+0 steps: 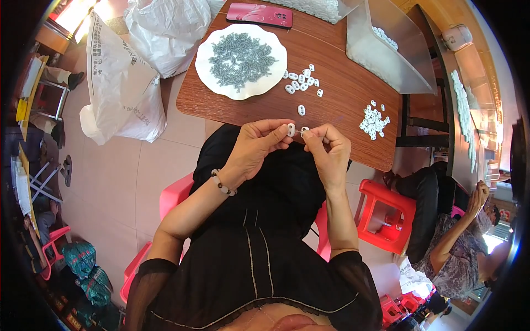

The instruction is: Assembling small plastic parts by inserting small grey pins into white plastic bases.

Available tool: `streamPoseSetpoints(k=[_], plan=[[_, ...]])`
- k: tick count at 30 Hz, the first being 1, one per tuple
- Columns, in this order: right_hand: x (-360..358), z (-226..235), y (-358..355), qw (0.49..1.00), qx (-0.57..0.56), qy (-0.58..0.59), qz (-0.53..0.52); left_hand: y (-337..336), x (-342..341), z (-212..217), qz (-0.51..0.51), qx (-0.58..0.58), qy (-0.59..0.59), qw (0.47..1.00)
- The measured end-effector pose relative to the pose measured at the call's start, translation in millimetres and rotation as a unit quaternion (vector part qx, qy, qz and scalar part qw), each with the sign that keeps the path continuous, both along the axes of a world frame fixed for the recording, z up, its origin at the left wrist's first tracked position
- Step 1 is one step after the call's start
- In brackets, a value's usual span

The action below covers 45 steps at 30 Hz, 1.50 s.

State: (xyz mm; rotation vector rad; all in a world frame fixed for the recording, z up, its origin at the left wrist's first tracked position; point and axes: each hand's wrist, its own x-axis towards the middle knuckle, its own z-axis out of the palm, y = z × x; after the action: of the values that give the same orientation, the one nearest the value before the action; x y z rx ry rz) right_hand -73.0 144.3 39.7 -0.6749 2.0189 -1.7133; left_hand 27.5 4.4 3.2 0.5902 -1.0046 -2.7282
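Observation:
Just off the table's near edge, my left hand (256,146) pinches a white oval two-holed plastic piece (291,130). Close to it, on the right, my right hand (331,151) grips a smaller white holed piece (305,130) between thumb and fingertips. A thin bit, perhaps a small spring, shows between the two pieces. One loose oval piece (301,110) lies beyond my fingers, with several more oval pieces (302,81) farther back. To the right is a heap of small white holed pieces (374,122). A scalloped white plate (204,63) holds many tiny grey spring-like parts (241,58).
The brown wooden table (342,83) carries a pink phone (259,15) and a translucent bin (381,60) of white parts. White sacks (124,88) stand at the left. A red stool (386,218) is at the right, near a seated person (452,243).

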Motion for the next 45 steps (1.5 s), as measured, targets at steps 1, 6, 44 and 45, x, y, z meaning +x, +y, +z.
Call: streamPoseSetpoints(k=[1,6,44,45], plan=[[0.0,1.3,0.2,1.0,0.0,0.0,0.0,0.0,-0.1,-0.5,-0.001,0.001,-0.002,1.0],[-0.8,5.1,1.7,1.0,-0.006,-0.001,-0.001,-0.4,0.7,3.7,-0.003,-0.013,-0.003,1.0],[3.5,-2.7,-1.3,1.0,-0.012,0.017,-0.01,-6.4,2.3,-1.4,0.001,-0.025,-0.024,0.999],[3.7,-2.6,-1.9,1.0,-0.016,0.019,-0.009,-6.3,2.3,-1.2,0.001,-0.025,-0.024,0.999]])
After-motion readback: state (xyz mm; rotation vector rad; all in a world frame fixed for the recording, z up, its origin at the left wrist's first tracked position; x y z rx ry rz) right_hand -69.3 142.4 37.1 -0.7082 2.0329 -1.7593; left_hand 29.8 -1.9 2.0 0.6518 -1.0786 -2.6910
